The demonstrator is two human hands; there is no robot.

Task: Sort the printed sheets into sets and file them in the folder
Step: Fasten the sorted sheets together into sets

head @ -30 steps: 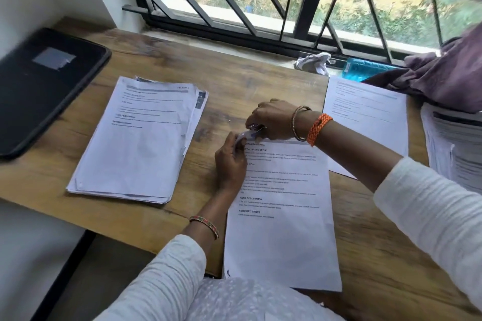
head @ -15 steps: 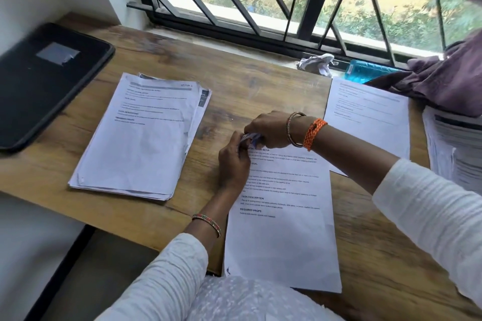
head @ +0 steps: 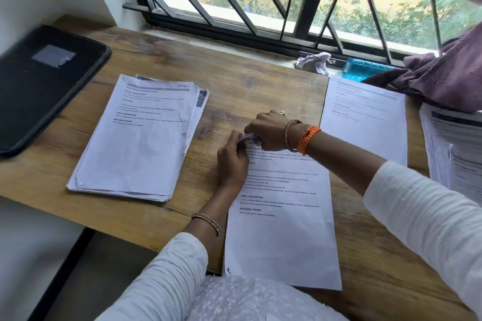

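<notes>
Wood-grain brown surface [head: 260,91], white printed sheets on it in several lots. Both hands meet at the top left corner of the white printed sheet set [head: 281,229] lying straight ahead of the person. Left hand [head: 233,161] pinches that corner, which is curled up off the surface; palm rests at the set's left edge. Right hand [head: 268,131] is curled over the same corner, fingertips touching the paper; a small metallic tip pokes out past its knuckles, can't tell what it is. So hands together, both clamped on the one corner. Left of the left hand: thick stack of white printed pages [head: 135,138], edges uneven. Further left: black flat rectangular folder [head: 39,86], closed. Beyond the right wrist: single white printed page [head: 365,122]. Far right: another pile of printed papers [head: 456,154], partly under a purple cloth [head: 448,78]. Past the hands on the window sill: crumpled white paper ball [head: 313,62] and blue plastic item [head: 365,69].
</notes>
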